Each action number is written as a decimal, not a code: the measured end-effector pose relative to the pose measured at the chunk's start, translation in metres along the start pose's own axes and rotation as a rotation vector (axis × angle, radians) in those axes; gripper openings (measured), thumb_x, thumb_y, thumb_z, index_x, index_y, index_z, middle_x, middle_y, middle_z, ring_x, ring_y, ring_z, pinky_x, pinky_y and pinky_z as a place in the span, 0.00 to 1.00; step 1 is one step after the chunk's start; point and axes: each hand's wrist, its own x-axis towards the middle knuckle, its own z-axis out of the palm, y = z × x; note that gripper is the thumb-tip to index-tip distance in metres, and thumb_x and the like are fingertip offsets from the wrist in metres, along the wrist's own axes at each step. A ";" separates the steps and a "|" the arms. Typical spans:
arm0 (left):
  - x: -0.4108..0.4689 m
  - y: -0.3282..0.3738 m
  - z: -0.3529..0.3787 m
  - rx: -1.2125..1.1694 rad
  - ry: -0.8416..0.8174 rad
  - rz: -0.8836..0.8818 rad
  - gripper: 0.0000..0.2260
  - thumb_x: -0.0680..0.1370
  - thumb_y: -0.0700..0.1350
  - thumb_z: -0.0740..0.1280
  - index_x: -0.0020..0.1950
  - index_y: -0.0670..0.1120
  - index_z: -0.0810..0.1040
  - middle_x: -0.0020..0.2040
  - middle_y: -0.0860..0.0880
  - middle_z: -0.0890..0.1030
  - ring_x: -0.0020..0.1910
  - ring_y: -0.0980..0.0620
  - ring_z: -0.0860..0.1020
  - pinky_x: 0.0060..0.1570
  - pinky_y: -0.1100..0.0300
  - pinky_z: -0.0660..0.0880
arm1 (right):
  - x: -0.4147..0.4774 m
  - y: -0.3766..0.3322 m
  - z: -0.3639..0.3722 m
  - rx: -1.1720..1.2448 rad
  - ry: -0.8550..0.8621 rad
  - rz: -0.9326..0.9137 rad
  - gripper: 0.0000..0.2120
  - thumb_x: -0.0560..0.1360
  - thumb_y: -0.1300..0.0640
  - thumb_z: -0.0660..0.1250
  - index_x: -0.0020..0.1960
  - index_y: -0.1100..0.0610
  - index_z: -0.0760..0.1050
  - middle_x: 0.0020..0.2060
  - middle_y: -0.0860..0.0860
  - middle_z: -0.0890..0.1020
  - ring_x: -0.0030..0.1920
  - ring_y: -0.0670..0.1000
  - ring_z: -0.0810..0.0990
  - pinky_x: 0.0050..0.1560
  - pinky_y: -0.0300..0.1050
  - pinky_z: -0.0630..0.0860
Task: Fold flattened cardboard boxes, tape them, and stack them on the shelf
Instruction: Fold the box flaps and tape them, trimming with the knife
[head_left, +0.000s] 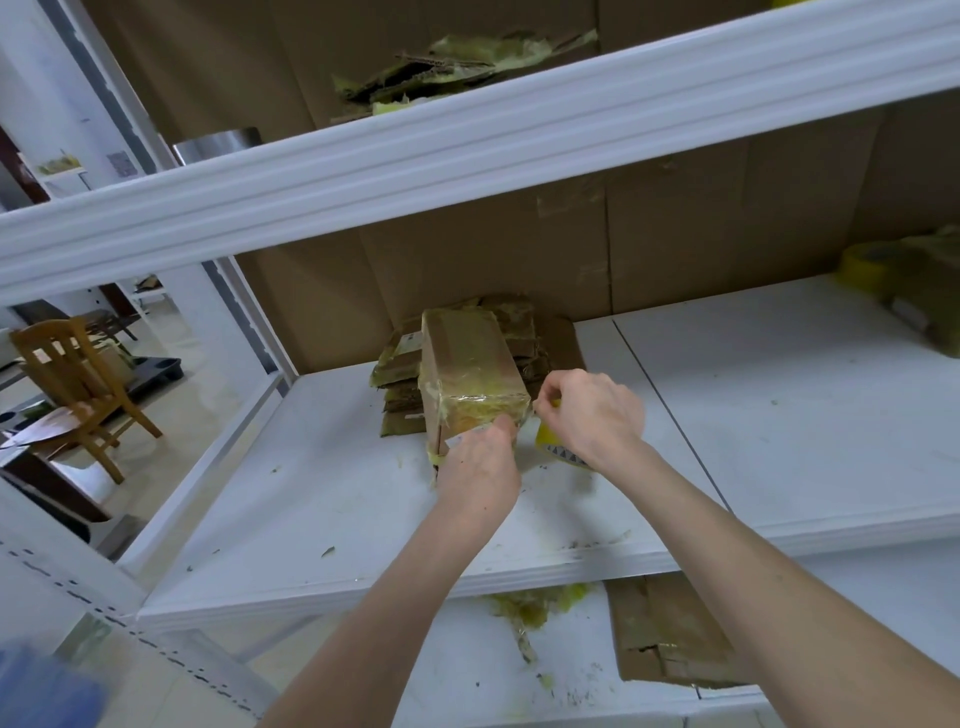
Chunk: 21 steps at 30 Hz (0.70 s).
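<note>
Cardboard box (470, 364), wrapped in yellowish tape, stands on the white shelf (311, 499) with its far end against a pile of flattened boxes (397, 376) near the back wall. My left hand (480, 467) is against the box's near end, low down. The fingers are bent and their tips press on the taped face beside a small white label, wrapping round nothing. My right hand (595, 415) is just beside the box's near right corner and grips a yellow tape roll (548, 441) that shows under the palm. Its thumb and forefinger are pinched together close to that corner, but I cannot tell if a strip of tape is between them. A second yellow roll (862, 266) lies well apart at the shelf's far right. Torn cardboard scraps (457, 62) sit on the shelf above. A flat cardboard sheet (660, 629) and a wad of used tape lie on the board below. A wooden chair (78, 374) stands on the floor to the left.
</note>
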 end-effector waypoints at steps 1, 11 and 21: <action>0.001 -0.002 0.001 -0.006 0.005 -0.001 0.19 0.77 0.32 0.57 0.65 0.49 0.71 0.51 0.43 0.78 0.50 0.42 0.77 0.40 0.53 0.72 | -0.001 0.001 0.000 0.006 0.001 -0.001 0.09 0.79 0.48 0.59 0.48 0.45 0.77 0.38 0.46 0.77 0.40 0.53 0.74 0.37 0.41 0.67; 0.000 -0.037 0.011 -0.105 0.064 0.078 0.16 0.80 0.37 0.56 0.66 0.48 0.69 0.48 0.45 0.79 0.46 0.43 0.78 0.40 0.52 0.73 | 0.011 0.023 0.001 0.336 0.039 0.121 0.10 0.77 0.44 0.64 0.40 0.47 0.76 0.41 0.46 0.80 0.45 0.52 0.77 0.39 0.42 0.70; 0.008 -0.033 0.072 0.013 -0.244 0.107 0.28 0.79 0.34 0.54 0.77 0.52 0.56 0.70 0.42 0.64 0.61 0.42 0.72 0.56 0.52 0.73 | 0.012 0.037 0.024 0.640 0.016 0.282 0.10 0.76 0.45 0.68 0.38 0.48 0.76 0.36 0.42 0.78 0.41 0.50 0.78 0.47 0.53 0.80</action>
